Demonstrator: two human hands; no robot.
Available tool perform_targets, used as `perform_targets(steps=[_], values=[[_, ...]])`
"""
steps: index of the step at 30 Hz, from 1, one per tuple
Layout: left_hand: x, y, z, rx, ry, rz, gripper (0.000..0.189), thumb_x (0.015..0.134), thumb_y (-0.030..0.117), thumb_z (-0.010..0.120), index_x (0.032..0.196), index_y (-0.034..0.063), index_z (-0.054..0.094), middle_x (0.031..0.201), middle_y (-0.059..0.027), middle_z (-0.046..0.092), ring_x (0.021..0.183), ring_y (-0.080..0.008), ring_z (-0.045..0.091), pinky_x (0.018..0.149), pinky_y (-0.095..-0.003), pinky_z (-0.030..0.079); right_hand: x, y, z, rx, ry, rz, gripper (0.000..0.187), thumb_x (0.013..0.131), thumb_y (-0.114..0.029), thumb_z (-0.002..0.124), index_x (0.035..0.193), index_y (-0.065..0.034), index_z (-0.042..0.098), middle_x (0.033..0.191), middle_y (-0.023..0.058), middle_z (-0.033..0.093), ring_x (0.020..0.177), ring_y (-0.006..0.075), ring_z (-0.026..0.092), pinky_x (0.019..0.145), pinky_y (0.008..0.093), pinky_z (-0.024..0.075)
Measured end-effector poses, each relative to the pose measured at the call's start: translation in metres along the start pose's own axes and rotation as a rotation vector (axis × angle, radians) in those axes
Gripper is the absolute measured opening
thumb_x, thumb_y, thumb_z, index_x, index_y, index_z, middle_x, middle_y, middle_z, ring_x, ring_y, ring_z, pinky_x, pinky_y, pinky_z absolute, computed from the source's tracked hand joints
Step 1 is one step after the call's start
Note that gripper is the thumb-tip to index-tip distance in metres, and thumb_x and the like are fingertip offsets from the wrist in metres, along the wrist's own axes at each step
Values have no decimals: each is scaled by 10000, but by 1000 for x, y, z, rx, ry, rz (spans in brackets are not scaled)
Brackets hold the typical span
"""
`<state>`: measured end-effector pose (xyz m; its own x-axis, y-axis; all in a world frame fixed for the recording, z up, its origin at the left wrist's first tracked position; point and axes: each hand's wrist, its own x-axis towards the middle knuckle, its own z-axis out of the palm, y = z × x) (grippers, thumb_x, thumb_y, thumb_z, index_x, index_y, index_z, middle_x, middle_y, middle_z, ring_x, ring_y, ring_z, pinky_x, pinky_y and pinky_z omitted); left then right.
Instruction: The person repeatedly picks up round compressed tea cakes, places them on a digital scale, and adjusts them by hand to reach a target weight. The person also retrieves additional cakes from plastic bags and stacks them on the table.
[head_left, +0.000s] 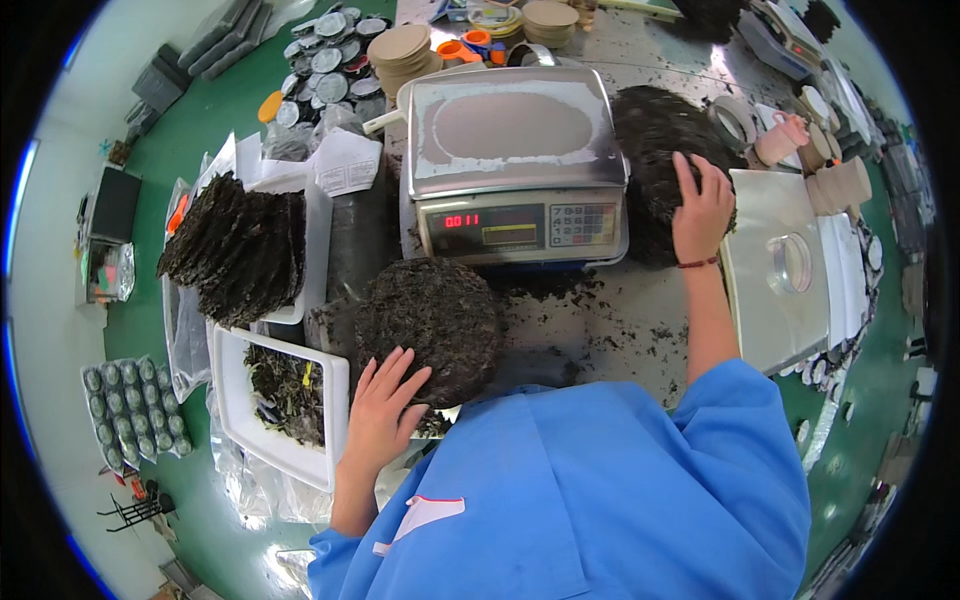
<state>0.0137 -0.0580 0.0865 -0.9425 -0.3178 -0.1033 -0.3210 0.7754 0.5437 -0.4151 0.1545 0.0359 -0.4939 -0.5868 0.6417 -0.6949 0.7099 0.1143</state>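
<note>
My left hand (386, 409) rests with spread fingers on the lower left edge of a dark, round pressed cake (431, 322), which looks like compressed tea leaves. At the right, my right hand (703, 202) lies on another dark, leafy mass (660, 150) beside the scale; this mass is partly blurred. Between and above the hands stands a digital scale (517, 127) with a bare metal platform and a lit red display. A stack of dark pressed cakes (240, 247) leans in a white bin (316, 240) at the left.
Below that bin, a white tub (341, 420) holds loose dark leaves. Crumbs (555, 289) lie in front of the scale. A pale board (772, 300) with a clear round dish (793, 262) is at the right. Brown discs (401, 56) and orange tape dispensers (457, 51) stand behind.
</note>
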Motion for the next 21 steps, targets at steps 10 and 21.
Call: perform_targets(steps=[10,21], values=[[18,-4,-3,-1082,1219,-339,277,1012,204,440,1186,7,528,1115,-104,641,990,-190,619,872,-313,491,-7,-68,-29,874,-433,161,479,866,-238,656,1290,-53,528,1248,90,569,1165,224,526,969,380,393],[41,6,17,-1808,840,-299,386,1030,266,400,1345,42,407,1311,-115,522,1182,-241,533,1002,-425,447,-11,-171,-67,2012,-1125,483,292,943,-205,591,1181,-38,567,959,46,644,806,129,633,688,259,471]])
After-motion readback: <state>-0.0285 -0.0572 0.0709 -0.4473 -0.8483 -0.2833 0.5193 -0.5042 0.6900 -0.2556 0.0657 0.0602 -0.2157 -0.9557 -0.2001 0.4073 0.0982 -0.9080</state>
